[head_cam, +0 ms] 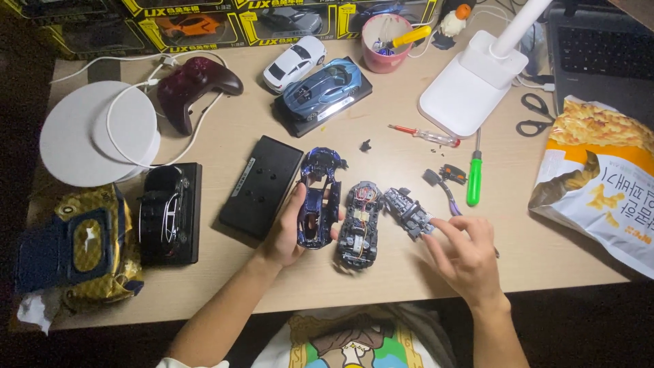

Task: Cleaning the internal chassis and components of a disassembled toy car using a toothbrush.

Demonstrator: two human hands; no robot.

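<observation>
Your left hand (289, 228) grips the blue car shell (317, 197); your right hand (463, 255), fingers loosely open, touches the grey interior part (407, 212) on the worktop (381, 146).

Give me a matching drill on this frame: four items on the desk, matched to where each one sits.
Items:
1. blue car shell
2. grey interior part
3. white model car
4. green screwdriver

Places:
A. beside the blue model car on its black base
B. in the left hand
C. at the right hand fingertips
D. below the white lamp base

Pairs: 1-B, 2-C, 3-A, 4-D
</observation>
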